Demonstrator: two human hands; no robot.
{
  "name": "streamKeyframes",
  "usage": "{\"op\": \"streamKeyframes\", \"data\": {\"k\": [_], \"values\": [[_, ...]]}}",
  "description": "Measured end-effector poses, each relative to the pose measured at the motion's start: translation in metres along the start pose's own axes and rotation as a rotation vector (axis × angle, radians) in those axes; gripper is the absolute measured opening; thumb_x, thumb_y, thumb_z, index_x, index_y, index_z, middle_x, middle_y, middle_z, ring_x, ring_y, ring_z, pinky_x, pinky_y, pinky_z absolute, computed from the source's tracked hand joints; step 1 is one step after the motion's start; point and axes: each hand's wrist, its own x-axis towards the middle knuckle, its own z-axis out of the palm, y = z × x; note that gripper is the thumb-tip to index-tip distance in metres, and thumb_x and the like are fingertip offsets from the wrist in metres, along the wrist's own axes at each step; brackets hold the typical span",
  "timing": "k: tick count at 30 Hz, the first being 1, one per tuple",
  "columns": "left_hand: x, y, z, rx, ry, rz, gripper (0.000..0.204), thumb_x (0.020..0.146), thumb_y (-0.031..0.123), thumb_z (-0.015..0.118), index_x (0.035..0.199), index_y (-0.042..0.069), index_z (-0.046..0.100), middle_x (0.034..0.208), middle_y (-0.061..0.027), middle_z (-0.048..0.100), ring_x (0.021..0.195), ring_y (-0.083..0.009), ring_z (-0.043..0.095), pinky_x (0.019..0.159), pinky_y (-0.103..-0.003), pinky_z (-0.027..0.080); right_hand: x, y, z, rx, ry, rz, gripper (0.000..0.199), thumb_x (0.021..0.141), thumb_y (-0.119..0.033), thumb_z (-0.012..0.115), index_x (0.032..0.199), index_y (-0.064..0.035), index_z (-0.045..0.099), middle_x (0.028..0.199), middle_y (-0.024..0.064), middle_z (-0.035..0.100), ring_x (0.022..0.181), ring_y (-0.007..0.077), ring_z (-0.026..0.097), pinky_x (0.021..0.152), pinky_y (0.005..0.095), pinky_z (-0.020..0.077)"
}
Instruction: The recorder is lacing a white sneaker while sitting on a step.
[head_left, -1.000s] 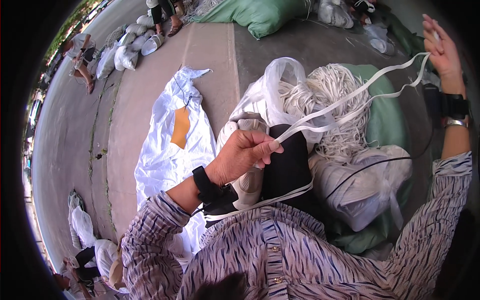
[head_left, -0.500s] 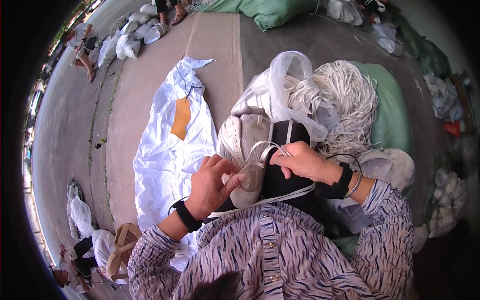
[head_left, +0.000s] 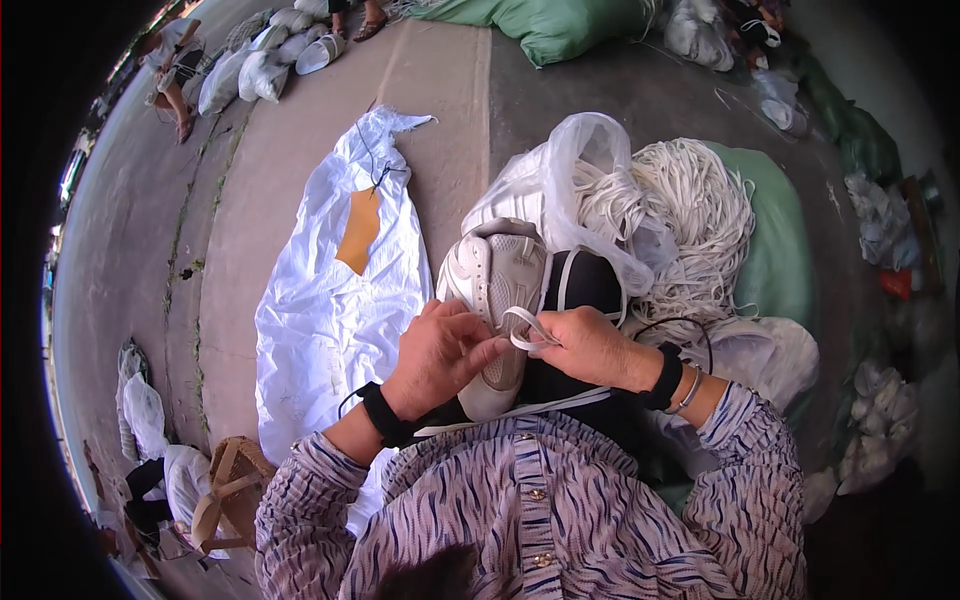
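Observation:
A pale grey-and-white sneaker (head_left: 500, 275) rests on my lap, its toe toward me. A flat white shoelace (head_left: 522, 322) makes a loop above the toe end of its lacing. My right hand (head_left: 597, 347) pinches this lace between thumb and fingers. Over the shoe's left side, my left hand (head_left: 440, 350) is closed with thumb and forefinger together at the lace; its fingers partly cover the eyelets. More white laces lie over my dark-clad lap beside the shoe. Just beyond, a big tangle of white laces (head_left: 700, 225) spills from a clear plastic bag (head_left: 592, 130).
A white woven sack (head_left: 320, 290) with an orange-yellow piece (head_left: 358, 235) on it lies at left. A green sack (head_left: 780, 230) is under the laces at right. Filled bags (head_left: 265, 75) and a seated person (head_left: 172, 75) are far left; a wicker seat (head_left: 240, 485) stands near left.
My right hand has come down and left, nearer my left hand, with the lace loop now smaller. My left hand has shifted slightly up and right against the shoe.

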Motion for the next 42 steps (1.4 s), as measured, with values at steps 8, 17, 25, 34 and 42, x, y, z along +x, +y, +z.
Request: {"op": "streamKeyframes", "data": {"k": [8,17,25,34,42], "values": [[0.003,0.002,-0.008,0.074,-0.030,0.050,0.020,0.073,0.029,0.073,0.071,0.011,0.064,0.073,-0.0039,0.053,0.076,-0.0255,0.051,0.065,-0.036,0.044,0.004,-0.001,-0.001,-0.052,0.046,0.043,0.027,0.079,-0.024,0.067,0.077,0.0019,0.061,0.066,0.0199,0.060,0.066,0.0348,0.062,0.059,0.0363,0.0471],[-0.012,0.006,0.001,0.185,0.066,0.022,0.044,0.064,0.028,0.079,0.097,0.012,0.056,0.093,-0.0079,0.052,0.090,-0.0305,0.051,0.069,-0.040,0.048,-0.002,-0.004,-0.035,0.395,-0.245,0.188,0.014,0.079,-0.014,0.067,0.081,-0.0004,0.064,0.064,-0.0014,0.058,0.055,0.0051,0.052,0.051,0.0209,0.0403],[-0.030,0.003,0.012,0.118,0.130,-0.004,0.062,0.062,0.031,0.080,0.110,0.009,0.048,0.102,-0.0115,0.048,0.097,-0.0328,0.049,0.080,-0.041,0.044,0.027,-0.008,-0.068,0.872,-0.193,0.392,0.034,0.088,-0.031,0.060,0.065,-0.0070,0.054,0.055,-0.0017,0.049,0.040,0.0024,0.036,0.036,0.0172,0.0273],[-0.032,-0.001,0.016,0.185,0.158,0.051,0.064,0.061,0.028,0.081,0.110,0.008,0.046,0.102,-0.0104,0.050,0.096,-0.0304,0.048,0.084,-0.040,0.040,0.051,-0.017,-0.098,0.944,0.190,0.035,0.034,0.088,-0.026,0.061,0.060,-0.0074,0.052,0.052,-0.0044,0.045,0.042,0.0031,0.037,0.037,0.0185,0.0265],[0.018,0.014,-0.023,-0.110,0.122,0.118,0.019,0.078,0.004,0.066,0.097,0.003,0.064,0.084,-0.0112,0.060,0.072,-0.0199,0.062,0.063,-0.029,0.049,-0.002,-0.073,-0.114,0.161,0.092,-0.243,0.011,0.078,-0.009,0.068,0.077,-0.0004,0.060,0.066,-0.0001,0.054,0.061,0.0093,0.047,0.055,0.0239,0.0376]]}}
